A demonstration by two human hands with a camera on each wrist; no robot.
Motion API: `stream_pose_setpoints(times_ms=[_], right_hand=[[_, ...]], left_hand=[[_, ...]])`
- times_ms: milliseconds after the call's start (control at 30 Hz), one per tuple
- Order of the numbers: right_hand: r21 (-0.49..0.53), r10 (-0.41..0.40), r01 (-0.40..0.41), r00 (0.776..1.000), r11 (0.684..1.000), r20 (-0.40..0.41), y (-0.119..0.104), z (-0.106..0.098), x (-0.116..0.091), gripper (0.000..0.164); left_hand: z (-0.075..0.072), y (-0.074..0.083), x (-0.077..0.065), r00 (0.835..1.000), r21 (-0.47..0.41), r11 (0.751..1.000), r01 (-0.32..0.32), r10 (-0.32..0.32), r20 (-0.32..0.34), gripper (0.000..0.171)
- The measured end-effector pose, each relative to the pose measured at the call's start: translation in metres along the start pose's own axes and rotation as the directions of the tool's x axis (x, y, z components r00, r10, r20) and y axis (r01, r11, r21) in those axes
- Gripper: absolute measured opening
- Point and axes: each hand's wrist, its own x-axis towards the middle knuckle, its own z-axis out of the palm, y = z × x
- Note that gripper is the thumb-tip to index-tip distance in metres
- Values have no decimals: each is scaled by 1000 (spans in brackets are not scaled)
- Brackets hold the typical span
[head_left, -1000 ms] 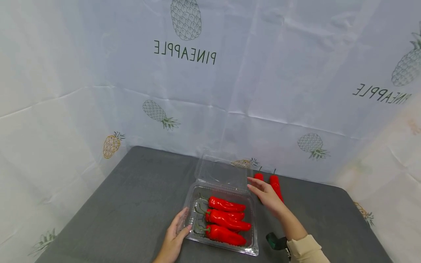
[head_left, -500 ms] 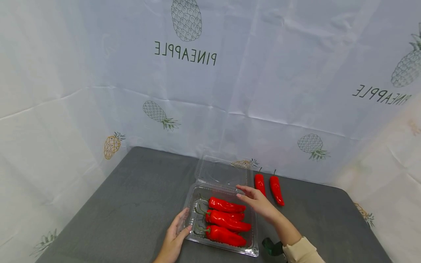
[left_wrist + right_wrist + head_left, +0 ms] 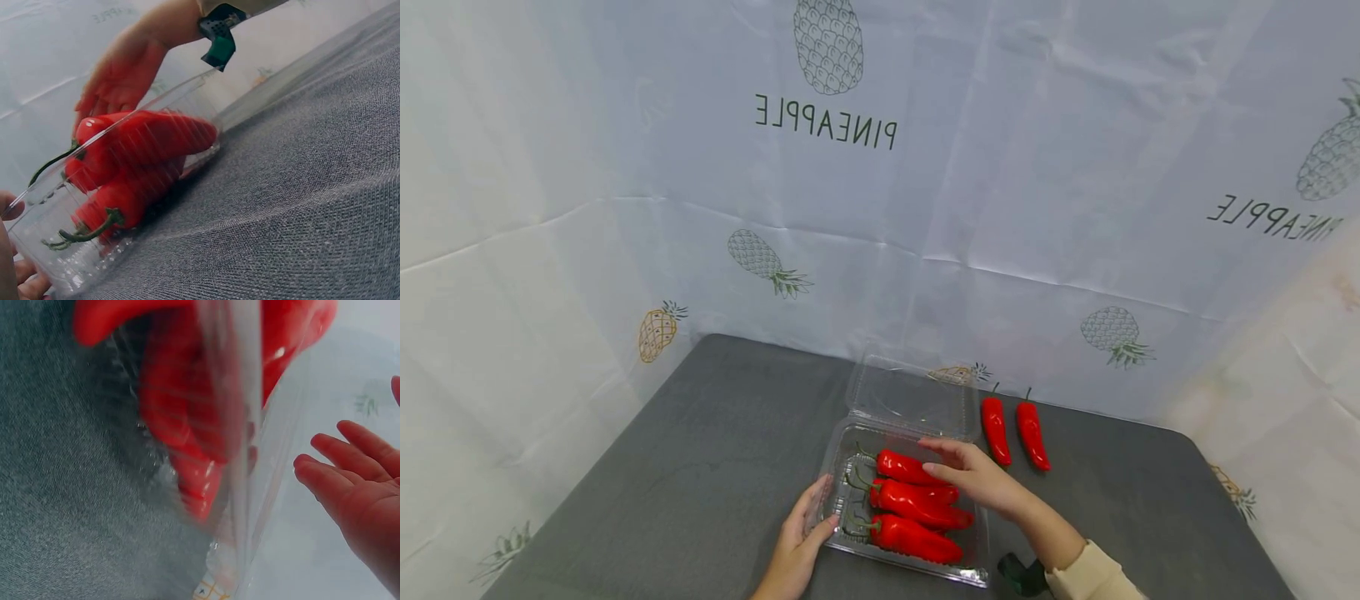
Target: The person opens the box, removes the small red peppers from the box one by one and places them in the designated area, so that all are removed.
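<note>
A clear, thin plastic clamshell container (image 3: 880, 557) with ribbed walls sits on the bench (image 3: 700, 467), whose grey covering has a woven grain. Inside the container lie glossy, tapered red peppers (image 3: 917, 537) with thin, curved green stems. The left hand (image 3: 795, 537) has its grip pinching the container's left wall, thumb at the rim. The right hand (image 3: 976, 477) hovers over the container's back right part, grip loosely spread. Two loose peppers (image 3: 995, 431), smooth and slender, lie right of the container; its transparent lid (image 3: 910, 398) is folded back behind it.
</note>
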Motion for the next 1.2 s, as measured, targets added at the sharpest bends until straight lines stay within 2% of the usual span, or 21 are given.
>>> stream_pose_setpoints(times_ms=[267,567,767,1000,1200], right_hand=[[-30,-26,29,995,999,92,-6,9,-1,51],[-131,24,-4,989,991,148,-3,21,-2,49],[-173,36,-7,986,985,165,-1,23,-3,51],[-200,1,30,988,979,153,1,23,-4,51],[-252,-37,67,992,965,125,2,23,-3,49]], left_hand=[[0,2,0,1000,7,1000,-5,5,8,53],[-1,1,0,1000,14,1000,-9,9,6,53],[0,-1,0,1000,17,1000,-17,16,4,52],[-1,-1,-1,1000,21,1000,2,-2,6,53],[-1,-1,-1,1000,23,1000,-6,6,-2,53]])
